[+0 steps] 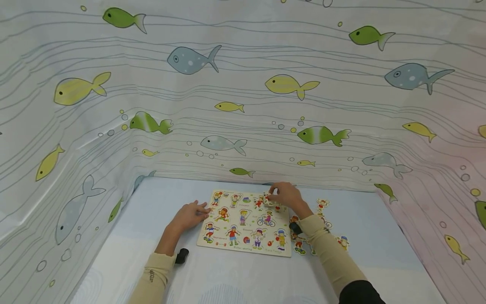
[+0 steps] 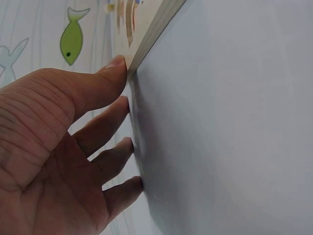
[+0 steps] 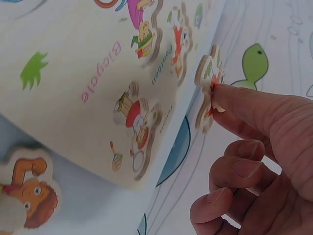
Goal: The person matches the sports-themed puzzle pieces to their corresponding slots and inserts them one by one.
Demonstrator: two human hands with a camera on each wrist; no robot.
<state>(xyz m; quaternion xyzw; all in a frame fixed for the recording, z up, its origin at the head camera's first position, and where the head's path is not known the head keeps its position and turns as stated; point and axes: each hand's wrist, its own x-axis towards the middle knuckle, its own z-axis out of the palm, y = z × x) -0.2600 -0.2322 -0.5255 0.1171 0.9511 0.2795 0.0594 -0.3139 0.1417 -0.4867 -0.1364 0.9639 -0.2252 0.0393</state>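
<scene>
A cream wooden puzzle board (image 1: 248,233) printed with children doing sports lies flat on the table. My left hand (image 1: 189,216) is at its left side. In the left wrist view, the thumb touches the corner of the board (image 2: 151,29), and the other fingertips rest on the table with the fingers spread. My right hand (image 1: 286,196) is over the board's upper right part. In the right wrist view, its thumb and index finger pinch a small wooden puzzle piece (image 3: 204,93) above the board, partly covering its picture; the other fingers are curled in.
Several loose puzzle pieces (image 1: 299,245) lie right of the board, some under the right forearm. Another loose piece (image 1: 322,204) is farther up. A fish-patterned sheet (image 1: 258,122) rises behind and beside the white table (image 1: 212,278).
</scene>
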